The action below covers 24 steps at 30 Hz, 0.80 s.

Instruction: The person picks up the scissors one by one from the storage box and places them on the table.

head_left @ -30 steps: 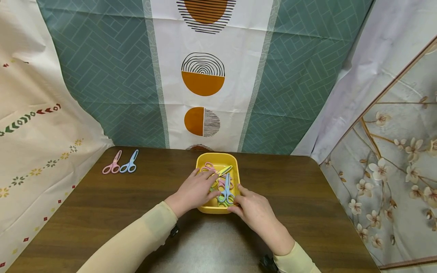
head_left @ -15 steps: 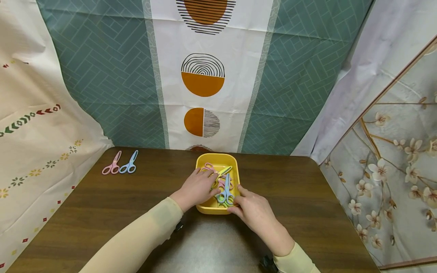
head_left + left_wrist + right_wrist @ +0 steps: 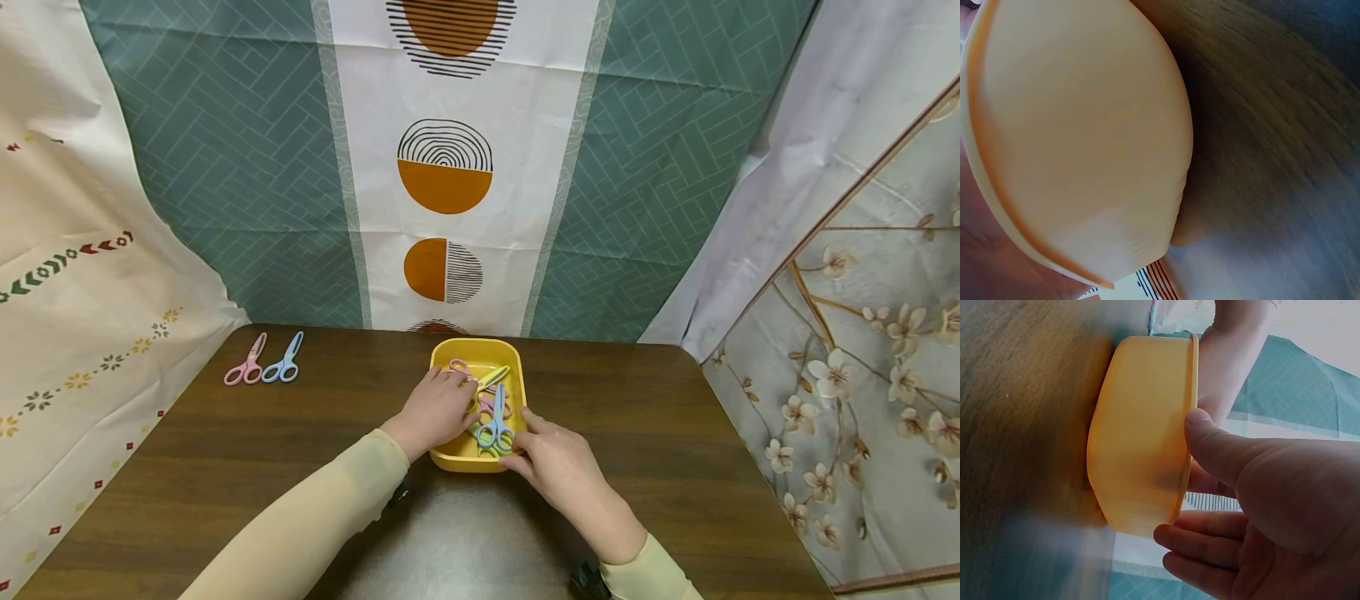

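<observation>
A yellow plastic bin [image 3: 468,465] stands on the table with several children's scissors lying loose in it. On top are light-blue scissors [image 3: 500,402] and yellow scissors [image 3: 494,377]; pink scissors [image 3: 491,407] and green scissors [image 3: 483,442] lie partly beneath. My left hand [image 3: 435,408] reaches over the bin's left rim, its fingers among the scissors; whether it pinches any is hidden. With the thumb on the rim and fingers over the wall, my right hand [image 3: 558,462] grips the bin's near right corner. The right wrist view shows the bin's outer wall [image 3: 1141,437] beside that thumb.
At the table's far left, pink scissors [image 3: 252,358] and light-blue scissors [image 3: 287,358] lie side by side. The brown wooden table [image 3: 615,400] ends at a patterned curtain [image 3: 630,208] behind, with cloths hanging on both sides.
My left hand and forearm have shifted slightly right. The green scissors beside it have shifted a little, showing more. My right hand stays on the bin's corner.
</observation>
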Each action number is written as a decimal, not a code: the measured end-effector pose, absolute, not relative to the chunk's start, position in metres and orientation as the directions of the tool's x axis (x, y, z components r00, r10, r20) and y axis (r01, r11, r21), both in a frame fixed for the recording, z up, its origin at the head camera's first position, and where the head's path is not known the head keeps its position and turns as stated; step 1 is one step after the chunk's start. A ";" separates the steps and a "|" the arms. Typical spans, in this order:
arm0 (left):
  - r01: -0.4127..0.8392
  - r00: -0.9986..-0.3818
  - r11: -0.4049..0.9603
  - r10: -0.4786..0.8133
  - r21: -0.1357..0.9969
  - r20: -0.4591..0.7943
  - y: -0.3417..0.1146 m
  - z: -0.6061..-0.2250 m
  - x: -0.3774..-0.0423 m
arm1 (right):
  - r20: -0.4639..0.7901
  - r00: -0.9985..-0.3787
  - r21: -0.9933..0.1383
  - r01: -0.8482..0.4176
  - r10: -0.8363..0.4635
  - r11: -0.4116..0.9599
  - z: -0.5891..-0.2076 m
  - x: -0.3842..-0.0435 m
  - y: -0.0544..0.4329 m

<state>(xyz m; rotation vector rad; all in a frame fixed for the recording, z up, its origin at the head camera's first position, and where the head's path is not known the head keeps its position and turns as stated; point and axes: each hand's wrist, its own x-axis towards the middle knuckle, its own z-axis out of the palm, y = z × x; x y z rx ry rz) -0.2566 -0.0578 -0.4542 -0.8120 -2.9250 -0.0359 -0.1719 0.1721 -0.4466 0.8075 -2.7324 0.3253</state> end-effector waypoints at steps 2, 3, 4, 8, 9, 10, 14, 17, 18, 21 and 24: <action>0.515 -0.851 0.857 0.513 -0.017 0.112 -0.058 -0.454 -0.256 | 0.317 -0.809 -0.138 -0.556 -0.495 0.820 -0.447 -0.172 0.172; 0.516 -0.850 0.856 0.515 -0.024 0.114 -0.058 -0.454 -0.256 | 0.316 -0.810 -0.140 -0.555 -0.494 0.820 -0.447 -0.172 0.172; 0.517 -0.848 0.856 0.516 -0.030 0.119 -0.058 -0.455 -0.256 | 0.315 -0.811 -0.140 -0.554 -0.493 0.821 -0.447 -0.172 0.172; 0.521 -0.843 0.852 0.523 -0.050 0.126 -0.057 -0.455 -0.257 | 0.323 -0.808 -0.136 -0.556 -0.494 0.820 -0.447 -0.172 0.173; 0.522 -0.842 0.851 0.524 -0.054 0.129 -0.057 -0.455 -0.258 | 0.325 -0.806 -0.136 -0.557 -0.494 0.819 -0.448 -0.172 0.173; 0.523 -0.841 0.850 0.526 -0.058 0.131 -0.057 -0.455 -0.258 | 0.327 -0.805 -0.136 -0.558 -0.495 0.818 -0.448 -0.173 0.173; 0.524 -0.840 0.849 0.529 -0.071 0.123 -0.056 -0.454 -0.257 | 0.325 -0.805 -0.143 -0.560 -0.496 0.816 -0.448 -0.173 0.173; 0.523 -0.841 0.848 0.529 -0.084 0.115 -0.055 -0.453 -0.257 | 0.319 -0.808 -0.145 -0.558 -0.496 0.817 -0.448 -0.173 0.173; 0.521 -0.841 0.849 0.528 -0.088 0.113 -0.055 -0.453 -0.257 | 0.318 -0.809 -0.145 -0.558 -0.495 0.817 -0.448 -0.172 0.173; 0.517 -0.843 0.850 0.526 -0.100 0.110 -0.055 -0.454 -0.258 | 0.317 -0.810 -0.143 -0.556 -0.494 0.819 -0.448 -0.172 0.173; 0.513 -0.846 0.852 0.523 -0.106 0.104 -0.054 -0.455 -0.258 | 0.317 -0.809 -0.140 -0.556 -0.495 0.819 -0.448 -0.173 0.173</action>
